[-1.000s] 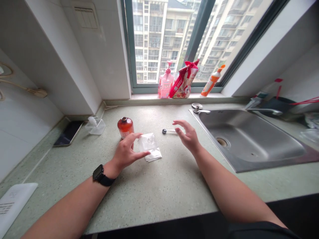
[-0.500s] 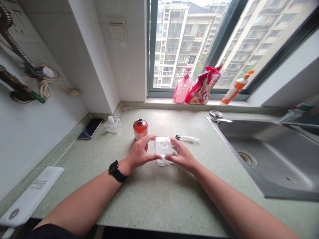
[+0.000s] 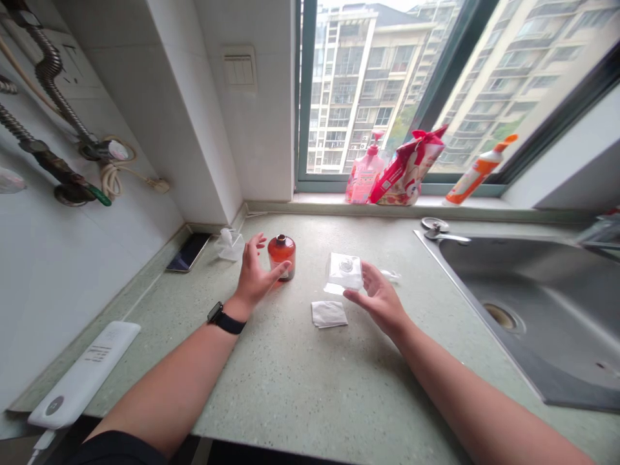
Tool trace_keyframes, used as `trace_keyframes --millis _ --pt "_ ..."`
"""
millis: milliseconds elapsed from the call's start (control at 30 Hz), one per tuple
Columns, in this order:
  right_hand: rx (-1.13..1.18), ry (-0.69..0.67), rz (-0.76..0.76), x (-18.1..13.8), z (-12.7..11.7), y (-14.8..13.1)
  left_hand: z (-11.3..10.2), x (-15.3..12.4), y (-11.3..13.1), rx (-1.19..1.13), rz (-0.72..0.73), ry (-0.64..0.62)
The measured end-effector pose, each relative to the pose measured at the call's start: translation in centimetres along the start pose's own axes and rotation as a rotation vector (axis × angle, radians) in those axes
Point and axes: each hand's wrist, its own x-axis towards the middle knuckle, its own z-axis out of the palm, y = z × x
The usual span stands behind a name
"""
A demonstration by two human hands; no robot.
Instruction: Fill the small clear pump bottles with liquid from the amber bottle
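My right hand (image 3: 380,298) grips a clear square plastic box (image 3: 345,271) by its right side, thumb at the near edge; a round shape shows on its top. Just nearer to me lies a folded white tissue (image 3: 329,314) on the counter. My left hand (image 3: 256,274) has its fingers spread beside an amber bottle (image 3: 281,253) with an open neck and a pale label. The thumb overlaps the bottle's front; whether it touches I cannot tell. Partly hidden behind my right hand lies a clear pump top (image 3: 391,276).
A clear container (image 3: 228,248) and a phone (image 3: 188,252) sit at the back left. The white device (image 3: 87,371) lies along the left edge. To the right is a steel sink (image 3: 547,255). A pink pump bottle (image 3: 363,177), red bag (image 3: 409,171) and orange-white bottle (image 3: 477,177) line the sill.
My left hand has let go of the clear box and moved left to the amber bottle. My right hand still holds the box, now off the tissue and farther away. The view has shifted slightly.
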Motion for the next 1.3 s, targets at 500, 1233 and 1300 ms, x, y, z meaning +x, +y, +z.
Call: trace_keyframes --millis 500,1233,1300 --pt "-0.100 0.113 -0.045 0.8 -0.8 1.0 1.1 -0.4 0.7 -0.174 -0.250 -0.331" --pt "-0.276 0.139 -0.307 7.6 -1.9 -3.7 1.2 -1.0 1.4 -0.155 0.035 -0.294" --pt "-0.305 0.105 -0.313 7.4 -2.1 -3.4 1.2 -1.0 1.4 -0.127 0.065 -0.278"
